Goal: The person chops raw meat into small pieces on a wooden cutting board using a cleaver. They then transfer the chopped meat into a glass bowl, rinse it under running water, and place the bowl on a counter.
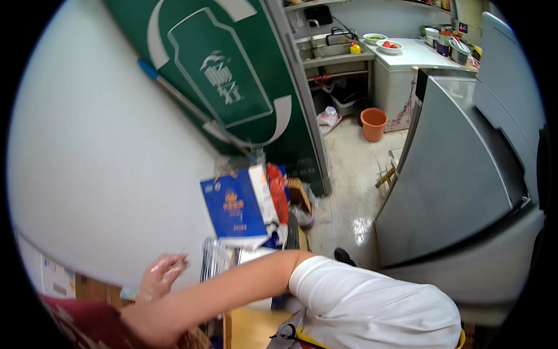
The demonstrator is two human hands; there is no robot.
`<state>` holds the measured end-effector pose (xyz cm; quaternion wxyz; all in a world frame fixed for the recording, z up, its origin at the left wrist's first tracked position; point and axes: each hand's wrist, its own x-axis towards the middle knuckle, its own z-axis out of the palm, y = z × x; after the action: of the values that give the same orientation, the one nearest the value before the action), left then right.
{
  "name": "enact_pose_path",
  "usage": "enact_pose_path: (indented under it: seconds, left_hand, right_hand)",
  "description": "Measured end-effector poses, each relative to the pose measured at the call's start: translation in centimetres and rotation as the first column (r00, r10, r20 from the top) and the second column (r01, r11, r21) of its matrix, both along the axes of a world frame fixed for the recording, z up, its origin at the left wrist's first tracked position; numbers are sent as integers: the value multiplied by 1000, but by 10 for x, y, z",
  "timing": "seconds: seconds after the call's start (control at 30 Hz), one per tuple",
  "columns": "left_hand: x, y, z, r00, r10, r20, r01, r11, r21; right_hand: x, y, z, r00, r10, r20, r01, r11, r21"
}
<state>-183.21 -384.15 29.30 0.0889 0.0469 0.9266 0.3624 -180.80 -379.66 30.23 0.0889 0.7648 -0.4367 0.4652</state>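
Left of centre, a hand in a clear plastic glove (161,276), apparently my left hand, is raised beside the white wall. Its fingers are loosely bent with gaps between them, and I see nothing in them. My bare right forearm (232,288), below a white short sleeve (366,305), crosses in front towards the lower left. My right hand is lost behind the forearm's end and a dark red patterned cloth (87,326). Beyond the forearm stands a blue box or bag (233,206) with gold print, nearest to the gloved hand. A striped package (214,259) lies beside it.
A green panel (232,70) and a blue-tipped pole (180,96) lean ahead. A red bag (277,192) and a basket (299,195) crowd its foot. A grey fridge (453,168) bounds the right. Farther off are an orange bucket (374,124), a sink (331,46) and a white counter (407,58).
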Motion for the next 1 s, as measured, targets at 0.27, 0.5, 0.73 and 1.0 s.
enact_pose_path:
  seconds: [0.27,0.5,0.73,1.0]
  left_hand:
    - [-212,159,-77,959,-279,44,275,957,89]
    - [-375,355,-135,739,-674,2,656,719,230]
    - [-501,497,-171,636,-751,-178,769,601,218]
    - [-604,565,-237,804,-591,-65,561,718,411]
  right_hand:
    - [-172,188,10,966,-173,-191,82,909,-409]
    - [-308,307,-15,975,-191,-118,157,956,-247]
    - [-439,487,13,808,-567,160,576,706,-411]
    - [-575,634,8,487,-843,227,841,382,-384]
